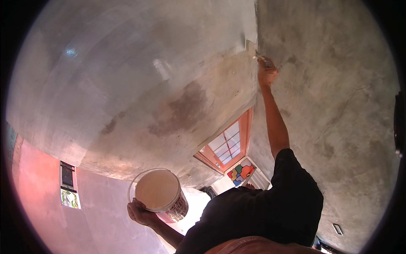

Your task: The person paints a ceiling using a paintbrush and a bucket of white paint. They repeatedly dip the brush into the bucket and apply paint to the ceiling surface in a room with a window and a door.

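My left hand (141, 213) grips the rim of a round bucket (179, 207) at the lower left. The bucket tilts so that its mouth faces me, and its thin handle stands out to the left. Pale cream paint (157, 189) shows inside it. High up, my right arm stretches to the corner where two walls meet. My right hand (267, 73) is closed round a small paintbrush (256, 56), mostly hidden by the fingers. Its pale tip is at the corner, against or very close to the left wall (228, 72).
A wet-looking grey coat (127, 51) covers the upper left wall, with bare, stained plaster below. The right wall (338, 84) is mottled grey. Behind me are an orange-framed glazed door (228, 142), a multicoloured panel (241, 172) and a small window (69, 184) at far left.
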